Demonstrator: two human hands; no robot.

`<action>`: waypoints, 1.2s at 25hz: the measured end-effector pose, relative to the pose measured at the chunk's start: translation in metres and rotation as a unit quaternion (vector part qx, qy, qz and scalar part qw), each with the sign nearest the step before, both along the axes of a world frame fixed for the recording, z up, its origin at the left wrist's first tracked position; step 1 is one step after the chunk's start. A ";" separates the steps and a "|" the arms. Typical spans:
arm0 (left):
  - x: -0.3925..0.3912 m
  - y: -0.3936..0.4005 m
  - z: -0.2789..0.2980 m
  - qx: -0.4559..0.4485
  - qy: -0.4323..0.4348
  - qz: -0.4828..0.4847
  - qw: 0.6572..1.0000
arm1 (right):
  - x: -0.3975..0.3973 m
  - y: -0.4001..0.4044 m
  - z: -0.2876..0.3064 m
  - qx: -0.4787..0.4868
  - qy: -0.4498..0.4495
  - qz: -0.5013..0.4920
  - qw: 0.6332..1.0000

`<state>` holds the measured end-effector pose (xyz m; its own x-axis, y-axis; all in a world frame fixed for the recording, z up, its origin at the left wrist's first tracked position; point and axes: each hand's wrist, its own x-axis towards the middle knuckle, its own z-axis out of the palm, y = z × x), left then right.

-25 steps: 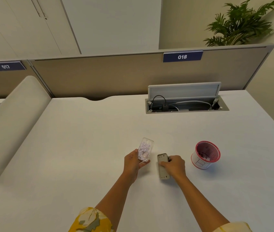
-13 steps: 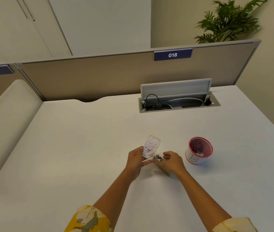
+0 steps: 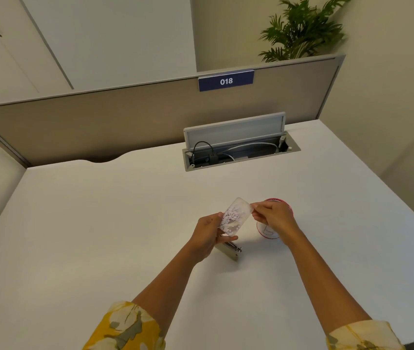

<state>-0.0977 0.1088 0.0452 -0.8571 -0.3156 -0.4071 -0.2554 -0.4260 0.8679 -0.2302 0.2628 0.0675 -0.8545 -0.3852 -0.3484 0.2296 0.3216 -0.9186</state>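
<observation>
Two grips on clear white-flecked plastic case (image 3: 235, 218): left hand (image 3: 207, 234) clasps lower edge, right hand (image 3: 271, 218) pinches top corner (red-rimmed cup (image 3: 266, 232) just behind). Blue sign (image 3: 226, 81) reads 018.

Bare desktop (image 3: 87, 236) runs wide to the left of the left hand (image 3: 207, 234) and along the near edge beside both forearms; free passage there. Right side is tighter: a red-rimmed cup (image 3: 266, 232) stands just behind the right hand (image 3: 273, 218), partly hidden by it. A flat metal piece (image 3: 228, 251) lies on the desk just under the left hand. The clear case (image 3: 235, 218) fills the gap between the hands. Far side: an open cable tray (image 3: 294, 149) with its lid (image 3: 233, 131) raised, then the partition (image 3: 99, 127) walls off the back.
</observation>
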 end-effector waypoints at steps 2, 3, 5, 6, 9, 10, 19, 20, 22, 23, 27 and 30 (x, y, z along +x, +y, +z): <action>-0.011 0.008 0.006 0.000 -0.001 -0.015 1.000 | -0.007 0.014 -0.003 0.010 0.005 -0.016 1.000; -0.016 0.013 0.009 0.002 -0.003 -0.021 1.000 | -0.010 0.020 -0.003 0.020 0.003 -0.029 0.999; -0.026 0.022 0.015 0.002 -0.003 -0.035 0.999 | -0.016 0.033 0.001 0.023 -0.001 -0.047 0.999; -0.030 0.026 0.017 -0.001 -0.002 -0.040 0.999 | -0.018 0.038 0.005 0.020 0.002 -0.050 0.999; -0.043 0.037 0.019 -0.011 0.002 -0.053 0.999 | -0.020 0.051 0.013 0.001 0.016 -0.066 0.998; -0.046 0.039 0.019 -0.014 0.004 -0.059 0.998 | -0.021 0.055 0.013 -0.004 0.022 -0.071 0.997; -0.056 0.057 0.001 -0.352 0.016 0.000 0.936 | -0.028 0.092 0.020 0.051 0.152 -0.198 0.967; -0.054 0.058 -0.003 -0.407 0.021 -0.037 0.912 | -0.027 0.092 0.021 0.069 0.182 -0.199 0.961; -0.049 0.059 -0.008 -0.492 0.034 -0.108 0.863 | -0.025 0.089 0.019 0.094 0.234 -0.189 0.949; -0.048 0.058 -0.010 -0.530 0.045 -0.131 0.836 | -0.025 0.086 0.017 0.105 0.258 -0.178 0.944; -0.041 0.056 -0.014 -0.616 0.058 -0.194 0.761 | -0.020 0.073 0.005 0.168 0.370 -0.107 0.907; -0.038 0.056 -0.013 -0.645 0.047 -0.222 0.730 | -0.017 0.071 -0.004 0.202 0.420 -0.035 0.884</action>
